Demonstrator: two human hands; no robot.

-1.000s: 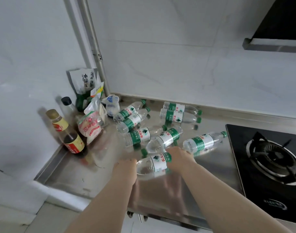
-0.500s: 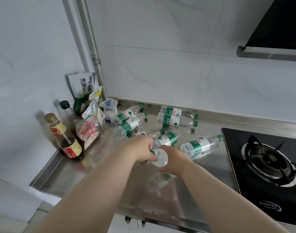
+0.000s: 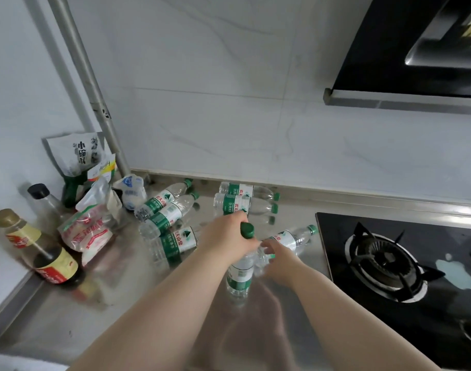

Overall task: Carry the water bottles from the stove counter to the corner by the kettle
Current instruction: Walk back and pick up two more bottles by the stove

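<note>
Both forearms are bare, with no sleeves in view. The left hand (image 3: 226, 236) and right hand (image 3: 280, 259) wear nothing: gloveless, ringless, wrists unadorned.

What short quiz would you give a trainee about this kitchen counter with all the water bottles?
1. True or false: the left hand grips an upright water bottle by its neck, just under the green cap.
2. What lies to the right of the steel counter? A) a sink B) a gas stove C) a fridge
3. Fill in: the dark sauce bottle at the left stands ____, unlike the bottles lying by the wall.

Key: 1 true; 2 B; 3 upright.
</note>
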